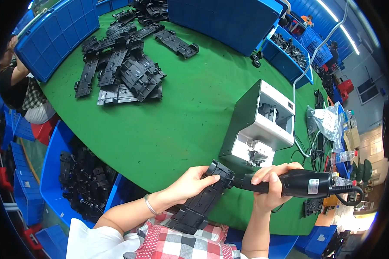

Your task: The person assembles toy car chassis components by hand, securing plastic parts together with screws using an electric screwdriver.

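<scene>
A black plastic chassis part (199,203) is held at lower centre of the frame, a black corded power tool (304,182) beside it.
The part is gripped near its upper end by the left hand (193,184); the tool is clasped around its body by the right hand (270,195). Whether tool and part touch cannot quite be made out. Similar parts (138,75) are piled on the green table (173,125) at upper left.
</scene>
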Motion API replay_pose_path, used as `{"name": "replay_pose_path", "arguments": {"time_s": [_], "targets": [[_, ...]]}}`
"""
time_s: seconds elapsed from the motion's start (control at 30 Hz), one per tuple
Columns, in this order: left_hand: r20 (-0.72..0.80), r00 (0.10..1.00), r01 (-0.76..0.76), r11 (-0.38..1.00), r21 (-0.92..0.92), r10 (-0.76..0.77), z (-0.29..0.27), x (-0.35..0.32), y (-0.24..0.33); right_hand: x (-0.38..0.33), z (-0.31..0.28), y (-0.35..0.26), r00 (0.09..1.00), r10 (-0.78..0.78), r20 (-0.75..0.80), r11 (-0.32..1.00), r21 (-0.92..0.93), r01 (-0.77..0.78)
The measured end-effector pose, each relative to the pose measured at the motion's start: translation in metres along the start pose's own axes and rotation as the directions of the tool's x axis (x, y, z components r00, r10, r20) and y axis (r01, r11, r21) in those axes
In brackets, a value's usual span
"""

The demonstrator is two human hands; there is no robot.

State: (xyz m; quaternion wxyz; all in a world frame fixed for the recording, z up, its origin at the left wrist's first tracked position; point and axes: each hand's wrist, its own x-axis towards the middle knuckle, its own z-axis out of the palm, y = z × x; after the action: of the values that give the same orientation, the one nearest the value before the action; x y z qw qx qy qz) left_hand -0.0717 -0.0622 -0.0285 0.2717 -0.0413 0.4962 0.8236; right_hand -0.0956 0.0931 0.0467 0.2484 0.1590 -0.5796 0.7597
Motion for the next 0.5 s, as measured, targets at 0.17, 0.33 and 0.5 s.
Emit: {"name": "replay_pose_path", "arguments": {"time_s": [0.17,0.33,0.5], "targets": [[0.004,0.999,-0.042,0.999,0.001,0.042,0.001,-0.003,-0.006,-0.007,0.004,-0.002,0.998,-0.025,0.064,0.999,-0.044,0.028],[0.048,0.999,0.023,0.996,-0.081,-0.019,0.002,-0.004,-0.004,-0.007,-0.004,-0.002,0.984,0.059,0.170,0.990,0.113,-0.079],[0.102,0.994,-0.059,0.992,0.107,0.048,0.001,-0.001,-0.012,0.016,-0.011,-0.030,0.988,-0.123,-0.097,0.992,0.025,0.126]]}}
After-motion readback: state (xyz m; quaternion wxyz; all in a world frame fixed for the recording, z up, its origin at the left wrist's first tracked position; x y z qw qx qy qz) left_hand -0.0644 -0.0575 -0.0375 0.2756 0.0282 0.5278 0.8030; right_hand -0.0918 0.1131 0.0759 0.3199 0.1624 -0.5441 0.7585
